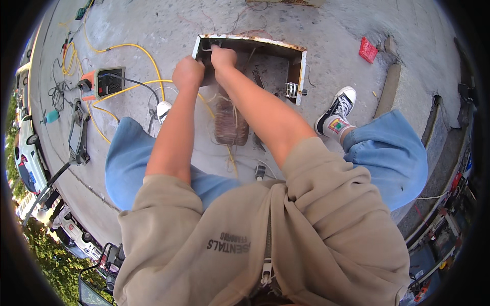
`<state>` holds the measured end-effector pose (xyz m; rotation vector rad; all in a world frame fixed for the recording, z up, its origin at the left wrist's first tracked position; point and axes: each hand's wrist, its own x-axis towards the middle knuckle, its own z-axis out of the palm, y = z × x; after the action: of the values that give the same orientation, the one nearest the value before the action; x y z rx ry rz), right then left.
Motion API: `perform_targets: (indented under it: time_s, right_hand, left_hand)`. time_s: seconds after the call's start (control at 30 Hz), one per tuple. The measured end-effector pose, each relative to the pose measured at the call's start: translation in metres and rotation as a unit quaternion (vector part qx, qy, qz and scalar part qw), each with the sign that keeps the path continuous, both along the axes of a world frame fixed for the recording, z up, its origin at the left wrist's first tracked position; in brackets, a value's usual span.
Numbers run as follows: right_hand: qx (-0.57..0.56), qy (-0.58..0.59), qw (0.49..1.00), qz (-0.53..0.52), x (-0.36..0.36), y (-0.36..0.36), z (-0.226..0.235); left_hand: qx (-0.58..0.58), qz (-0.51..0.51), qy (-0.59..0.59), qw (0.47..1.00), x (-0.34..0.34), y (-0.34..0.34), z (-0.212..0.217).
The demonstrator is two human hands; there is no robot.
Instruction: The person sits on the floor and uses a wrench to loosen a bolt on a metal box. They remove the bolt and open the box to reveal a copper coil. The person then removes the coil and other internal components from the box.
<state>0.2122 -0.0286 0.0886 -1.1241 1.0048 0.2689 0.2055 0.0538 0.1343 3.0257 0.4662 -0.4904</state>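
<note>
A rusty metal box (265, 41) with white-painted edges lies open side up on the ground in front of me. My left hand (188, 73) is closed at its left wall; the fingertips are hidden. Inside the far left corner, my right hand (223, 57) is closed beside a small light metal piece (206, 49); I cannot make out what it grips. A silver fitting (292, 90) sits on the box's right wall. Nearer to me, between my feet, lies a brown ribbed block (231, 122) with loose wires over it.
On the left are an orange and grey power unit (104, 81), a yellow hose (152, 61) and a floor jack (78, 132). A red packet (367, 50) and a concrete kerb (390, 89) are to the right. Parked cars (28, 158) line the far left.
</note>
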Motion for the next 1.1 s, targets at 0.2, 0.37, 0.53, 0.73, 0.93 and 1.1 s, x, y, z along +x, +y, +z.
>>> perform_targets:
  time_s: [0.2, 0.37, 0.53, 0.73, 0.93, 1.1]
  right_hand:
    - [0.132, 0.009, 0.99, -0.056, -0.016, 0.022, 0.016]
    - [0.152, 0.021, 0.987, -0.047, -0.023, -0.009, 0.029]
    - [-0.207, -0.158, 0.943, 0.206, -0.033, -0.058, 0.012]
    - [-0.274, -0.241, 0.832, 0.418, -0.027, -0.099, 0.005]
    - [-0.293, -0.202, 0.793, 0.495, -0.026, -0.12, 0.026]
    - [-0.422, -0.329, 0.652, 0.537, -0.021, -0.121, 0.052]
  left_hand:
    - [0.014, -0.016, 0.029, 0.999, 0.002, -0.001, 0.007]
    - [-0.002, -0.082, 0.044, 0.996, -0.001, -0.013, 0.013]
    - [-0.003, -0.188, 0.083, 0.979, 0.026, -0.023, 0.007]
    - [-0.019, -0.208, 0.03, 0.978, 0.029, -0.023, 0.001]
    - [-0.015, -0.205, 0.008, 0.979, 0.017, -0.023, 0.007]
    - [-0.05, -0.213, -0.001, 0.976, 0.018, -0.011, 0.0]
